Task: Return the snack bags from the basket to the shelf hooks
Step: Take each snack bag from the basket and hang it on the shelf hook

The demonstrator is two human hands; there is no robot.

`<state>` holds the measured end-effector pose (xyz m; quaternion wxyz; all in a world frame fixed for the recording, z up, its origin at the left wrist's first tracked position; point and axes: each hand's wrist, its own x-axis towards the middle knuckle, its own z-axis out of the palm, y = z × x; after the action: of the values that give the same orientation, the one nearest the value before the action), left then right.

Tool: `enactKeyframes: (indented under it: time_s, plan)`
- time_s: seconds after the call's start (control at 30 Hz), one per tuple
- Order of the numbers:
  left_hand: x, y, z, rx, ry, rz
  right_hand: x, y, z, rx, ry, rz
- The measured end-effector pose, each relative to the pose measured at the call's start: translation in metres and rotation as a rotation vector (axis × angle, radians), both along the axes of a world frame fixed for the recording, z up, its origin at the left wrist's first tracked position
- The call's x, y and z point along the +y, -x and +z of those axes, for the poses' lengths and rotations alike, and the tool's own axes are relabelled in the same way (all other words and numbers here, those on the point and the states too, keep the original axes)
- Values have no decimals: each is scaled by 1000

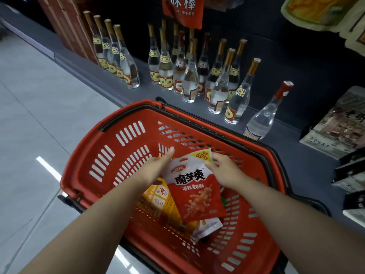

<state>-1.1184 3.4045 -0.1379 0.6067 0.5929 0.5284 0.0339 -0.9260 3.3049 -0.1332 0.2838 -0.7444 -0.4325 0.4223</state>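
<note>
Both forearms reach into the red plastic shopping basket (pixel 94 171). The right hand (pixel 223 169) pinches the top right corner of a red konjac snack bag (pixel 195 192), held above the basket's middle. The left hand (pixel 158 165) touches the bag's left edge, thumb out; whether its fingers curl behind the bag cannot be told. A yellow snack bag (pixel 158 202) and a whitish bag (pixel 207 227) lie under it. Beyond the basket's far rim, clear liquor bottles (pixel 189 76) stand on the dark shelf base (pixel 286 151).
</note>
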Motion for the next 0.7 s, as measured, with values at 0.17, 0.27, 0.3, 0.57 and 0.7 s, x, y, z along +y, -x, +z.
enactKeyframes:
  time_s: [0.17, 0.27, 0.3, 0.57, 0.7]
  plan:
    - [5, 7, -15, -126, 87, 50, 5, 1, -4, 294, -69, -281]
    - [6, 4, -16, -192, 112, 43, 4, 2, -2, 444, -52, -372]
    - [5, 3, -11, -229, 109, 68, 3, 2, 0, 469, -60, -392]
    - [-3, 1, 52, -492, -60, 214, -3, 7, 41, 625, -137, -310]
    - [-2, -1, 141, -566, -102, 275, 5, 7, 129, 508, -225, -331]
